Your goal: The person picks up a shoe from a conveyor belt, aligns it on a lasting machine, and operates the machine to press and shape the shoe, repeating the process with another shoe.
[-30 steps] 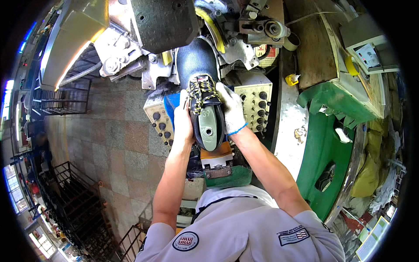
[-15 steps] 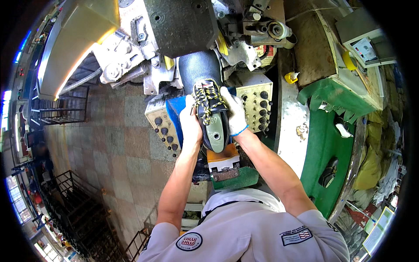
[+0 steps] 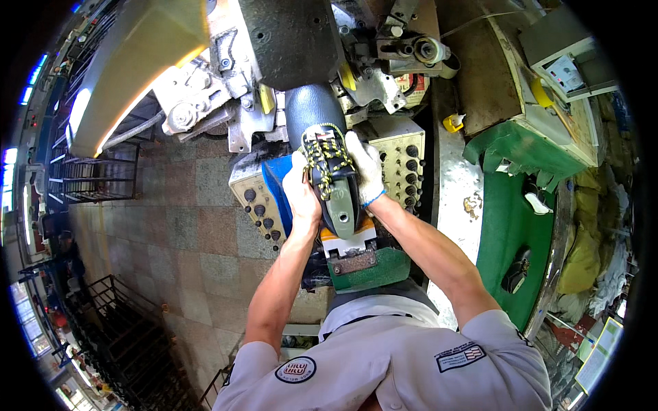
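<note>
Shoe (image 3: 330, 161) is gripped between left hand (image 3: 302, 194) and right hand (image 3: 365, 168); uneven pressure could skew its far end under the dark machine block (image 3: 293, 42)

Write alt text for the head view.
A left hand and white-gloved right hand hold a black shoe with yellow-and-black laces on a green last, its toe hidden by a machine's dark metal block. Knobbed control boxes flank the shoe.
</note>
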Demonstrator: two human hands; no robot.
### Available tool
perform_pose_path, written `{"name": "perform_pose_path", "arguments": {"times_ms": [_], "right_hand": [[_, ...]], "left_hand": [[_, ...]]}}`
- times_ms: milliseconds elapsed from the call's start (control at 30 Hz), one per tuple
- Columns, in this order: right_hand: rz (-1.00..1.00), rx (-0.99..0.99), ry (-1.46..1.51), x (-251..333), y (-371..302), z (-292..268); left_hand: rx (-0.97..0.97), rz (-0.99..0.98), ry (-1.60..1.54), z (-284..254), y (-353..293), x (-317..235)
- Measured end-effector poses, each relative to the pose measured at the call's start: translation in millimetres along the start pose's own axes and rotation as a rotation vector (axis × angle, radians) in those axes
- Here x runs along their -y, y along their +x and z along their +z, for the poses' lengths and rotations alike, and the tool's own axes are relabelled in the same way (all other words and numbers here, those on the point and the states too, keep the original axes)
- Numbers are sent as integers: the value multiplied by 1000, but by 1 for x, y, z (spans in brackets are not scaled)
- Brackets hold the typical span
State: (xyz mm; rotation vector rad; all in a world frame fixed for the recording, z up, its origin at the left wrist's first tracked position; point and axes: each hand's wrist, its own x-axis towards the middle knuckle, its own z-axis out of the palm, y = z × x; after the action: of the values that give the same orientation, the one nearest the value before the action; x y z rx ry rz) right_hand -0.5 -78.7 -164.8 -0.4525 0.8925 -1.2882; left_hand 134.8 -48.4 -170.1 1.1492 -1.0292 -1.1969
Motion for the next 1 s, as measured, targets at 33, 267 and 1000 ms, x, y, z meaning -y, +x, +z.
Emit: {"name": "perform_pose_path", "arguments": {"times_ms": [33,267,1000], "right_hand": [[-45,11,-49,1,2,2],[-123,-248,-332,11,-40,-54],[-36,-186,-460,86,-179,-141]], "left_hand": [[-35,-63,-166,3,-2,-7],[-323,-193,355,-43,-50,35],[-61,-271,868,-76,-158,86]]}}
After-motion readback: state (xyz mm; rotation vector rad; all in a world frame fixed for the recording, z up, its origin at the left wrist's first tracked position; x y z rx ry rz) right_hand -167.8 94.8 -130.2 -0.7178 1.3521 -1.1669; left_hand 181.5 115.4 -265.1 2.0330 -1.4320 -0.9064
